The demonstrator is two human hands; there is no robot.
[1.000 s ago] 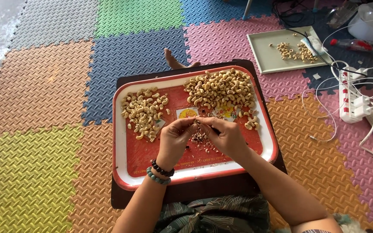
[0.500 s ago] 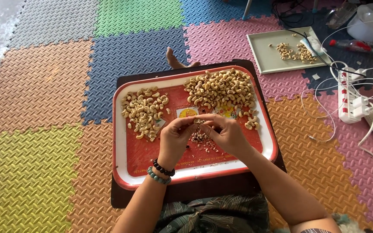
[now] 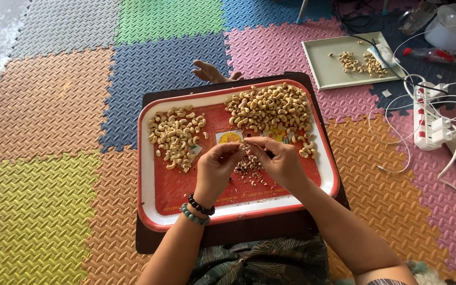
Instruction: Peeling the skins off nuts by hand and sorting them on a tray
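Note:
My left hand [image 3: 215, 169] and my right hand [image 3: 281, 161] meet above the middle of a red tray [image 3: 154, 206] with a white rim. Both pinch one small cashew nut [image 3: 244, 147] between their fingertips. Under the hands lies a little heap of brown skin scraps [image 3: 247, 168]. A pile of pale cashews [image 3: 176, 135] lies at the tray's left, a bigger pile of darker cashews [image 3: 270, 108] at its back right. Two bead bracelets sit on my left wrist.
The tray rests on a dark board [image 3: 228, 235] over my lap, on coloured foam floor mats. A grey tray [image 3: 323, 66] with a few nuts lies at the back right. A white power strip [image 3: 427, 119] with cables lies right. A foot [image 3: 209, 71] shows behind the tray.
My hands have lifted slightly and shifted toward the far side of the tray, still working the same nut. The foot behind the tray has moved a little.

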